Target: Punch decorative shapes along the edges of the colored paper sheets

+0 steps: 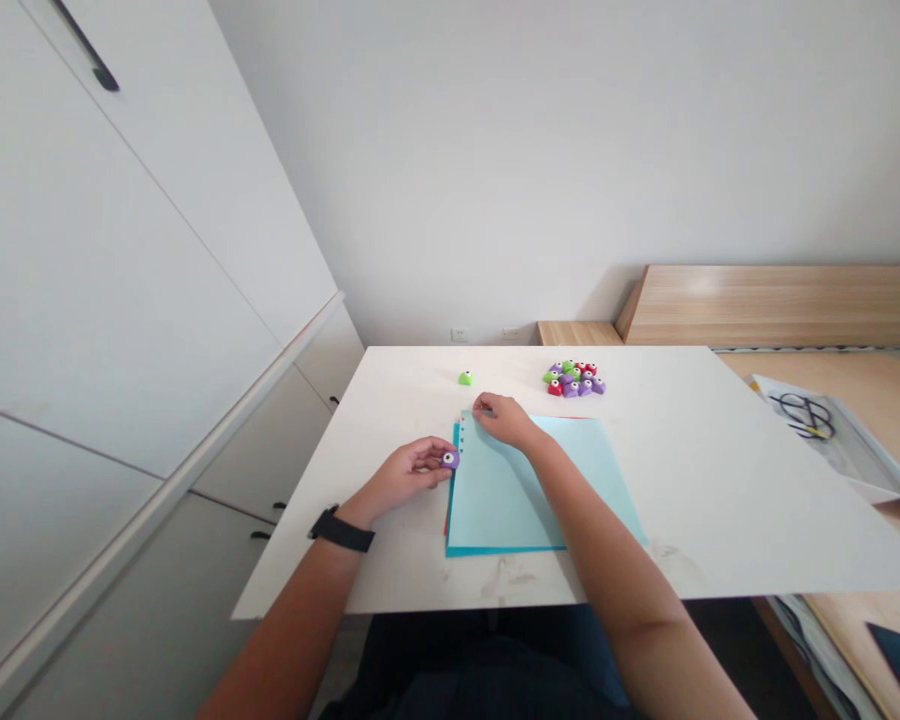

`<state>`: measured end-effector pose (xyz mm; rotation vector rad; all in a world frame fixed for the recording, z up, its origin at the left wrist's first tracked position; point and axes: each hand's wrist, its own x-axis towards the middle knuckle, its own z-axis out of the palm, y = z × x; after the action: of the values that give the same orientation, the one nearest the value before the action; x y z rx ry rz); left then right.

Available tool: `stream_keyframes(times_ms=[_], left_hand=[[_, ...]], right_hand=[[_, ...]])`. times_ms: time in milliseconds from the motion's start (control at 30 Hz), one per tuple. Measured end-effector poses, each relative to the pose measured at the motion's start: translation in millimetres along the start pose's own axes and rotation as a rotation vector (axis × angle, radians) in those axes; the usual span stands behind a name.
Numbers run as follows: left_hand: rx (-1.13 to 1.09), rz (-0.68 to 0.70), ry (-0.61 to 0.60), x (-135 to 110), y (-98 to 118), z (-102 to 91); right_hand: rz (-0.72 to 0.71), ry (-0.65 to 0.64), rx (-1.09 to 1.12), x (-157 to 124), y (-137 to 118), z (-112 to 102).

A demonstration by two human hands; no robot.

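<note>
Far left, left hand (409,475), black watch strap (341,530) on the wrist: fingers closed narrow around a purple plastic piece (450,459) with white eye-like centre, just beside the sheet edge. Pale blue paper sheet (525,490) lies on a teal sheet (495,550), red sheet (447,525) showing beneath; small dots line its left margin. Right hand (501,420): fingers curled narrow, touching the top-left corner, grip uncertain. Beyond, green piece (465,378) alone, then heaped mixed pieces (574,379), all on the white table (690,500)
</note>
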<state>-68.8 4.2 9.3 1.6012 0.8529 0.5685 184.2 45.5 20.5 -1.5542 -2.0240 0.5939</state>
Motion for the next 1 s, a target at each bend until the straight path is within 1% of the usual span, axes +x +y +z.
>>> stream_keyframes(times_ms=[167,467,667,733,900,1000], left_hand=[[-0.050,-0.051,-0.003,-1.8,1.7,-0.8],[-0.080,-0.076,-0.036,-1.4,0.7,0.8],[-0.139,-0.117,-0.038,-1.4,1.4,7.5],[-0.166,-0.143,0.006,-1.5,1.9,12.2],[-0.220,-0.201,0.202,-0.7,3.7,26.9],[-0.199,-0.218,0.272,2.2,5.3,34.0]], right_hand=[[0.007,0.006,-0.015,-1.4,-3.7,-2.0],[-0.020,0.000,0.023,-0.6,-6.5,-2.2],[-0.027,0.032,0.053,-0.1,-3.4,0.6],[-0.023,0.041,0.063,-0.5,-2.2,1.1],[-0.026,0.069,0.088,-1.5,0.6,2.7],[-0.042,0.093,0.104,-2.7,-0.3,2.4]])
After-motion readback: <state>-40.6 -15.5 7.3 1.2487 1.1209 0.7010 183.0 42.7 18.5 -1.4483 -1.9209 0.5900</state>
